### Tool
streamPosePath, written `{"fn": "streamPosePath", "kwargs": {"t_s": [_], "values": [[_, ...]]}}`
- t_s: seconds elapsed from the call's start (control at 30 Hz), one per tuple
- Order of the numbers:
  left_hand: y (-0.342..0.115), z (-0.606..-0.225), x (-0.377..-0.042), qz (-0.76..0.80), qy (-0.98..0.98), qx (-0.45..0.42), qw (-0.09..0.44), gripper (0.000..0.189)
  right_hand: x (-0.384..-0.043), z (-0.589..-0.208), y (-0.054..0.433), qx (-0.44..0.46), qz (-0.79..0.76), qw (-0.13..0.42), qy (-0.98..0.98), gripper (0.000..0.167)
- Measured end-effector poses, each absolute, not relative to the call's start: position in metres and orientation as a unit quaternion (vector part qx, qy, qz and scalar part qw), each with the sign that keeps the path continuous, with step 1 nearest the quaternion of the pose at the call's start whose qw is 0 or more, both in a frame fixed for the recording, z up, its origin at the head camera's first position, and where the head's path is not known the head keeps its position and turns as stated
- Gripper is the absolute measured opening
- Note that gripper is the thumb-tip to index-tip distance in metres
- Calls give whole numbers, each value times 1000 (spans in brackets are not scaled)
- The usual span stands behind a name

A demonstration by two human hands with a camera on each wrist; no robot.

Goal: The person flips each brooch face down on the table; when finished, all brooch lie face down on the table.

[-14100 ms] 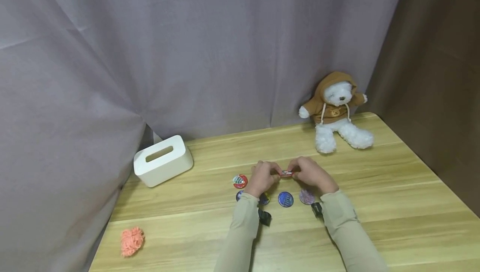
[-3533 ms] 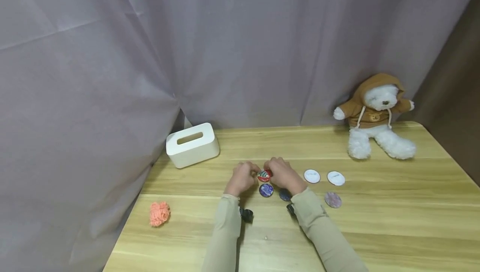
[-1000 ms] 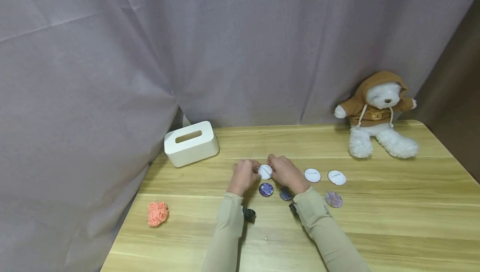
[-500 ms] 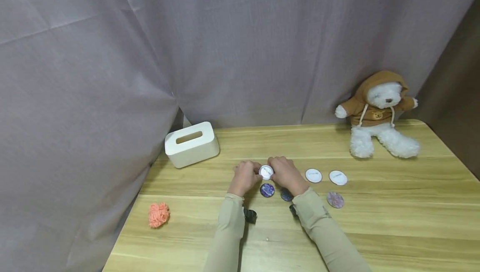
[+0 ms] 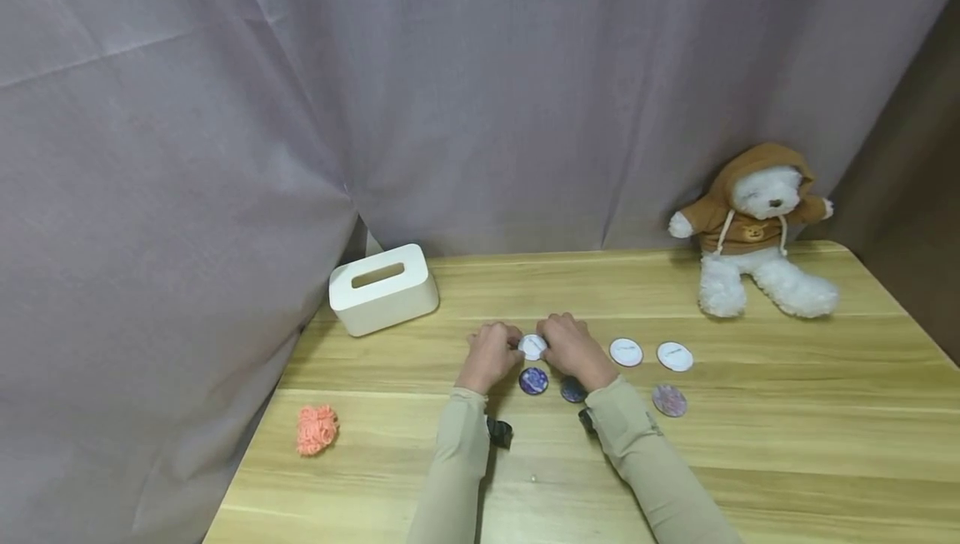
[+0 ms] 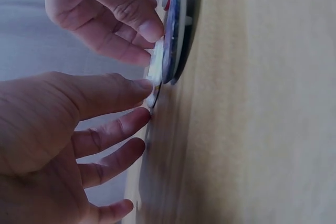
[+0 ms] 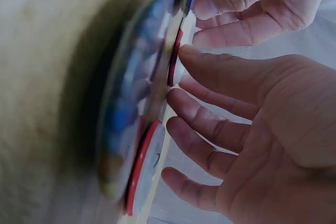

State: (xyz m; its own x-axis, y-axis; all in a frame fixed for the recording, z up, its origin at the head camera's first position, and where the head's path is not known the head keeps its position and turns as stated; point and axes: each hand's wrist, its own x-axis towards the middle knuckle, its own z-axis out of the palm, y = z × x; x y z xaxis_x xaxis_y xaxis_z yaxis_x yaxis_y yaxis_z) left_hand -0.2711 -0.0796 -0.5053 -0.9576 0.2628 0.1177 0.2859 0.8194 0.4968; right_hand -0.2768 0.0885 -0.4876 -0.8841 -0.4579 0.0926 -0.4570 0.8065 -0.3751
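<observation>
A round pin badge (image 5: 532, 347) lies back up between my hands, its white back and pin showing. My left hand (image 5: 489, 355) pinches its left edge between thumb and fingers. The opposite edge is pinched by my right hand (image 5: 573, 350). In the right wrist view this badge (image 7: 182, 59) has a red rim, and my right thumb (image 7: 197, 59) is on its white back. Just below it on the table lies a blue swirl-patterned badge (image 5: 533, 381), face up. A dark badge (image 5: 573, 389) is partly hidden by my right wrist.
Two badges lie white back up on the right, one nearer (image 5: 626, 351) and one farther out (image 5: 675, 356). Below them is a pinkish-purple badge (image 5: 670, 401). A white tissue box (image 5: 384, 290), a coral yarn bundle (image 5: 317, 430) and a teddy bear (image 5: 761, 232) stand around.
The red badge with a tree picture, face up 3.5 s ago, has been turned white back up. Since 14 s ago two other badges have come to lie back up. The last second shows almost no movement.
</observation>
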Motion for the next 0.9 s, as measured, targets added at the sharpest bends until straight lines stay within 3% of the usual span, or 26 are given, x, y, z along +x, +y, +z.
{"fn": "streamPosePath", "kwargs": {"t_s": [0.23, 0.43, 0.9], "values": [[-84, -499, -266, -298, -944, -137, 31, 18, -277, -479, 91, -243, -232, 5, 942, 10], [-81, -495, -261, -310, -939, -142, 41, 26, -274, -472, 102, -235, -287, 7, 929, 27], [-83, -481, -260, -329, -926, -176, 62, 26, -264, -461, 105, -242, -334, -1, 911, 31]]}}
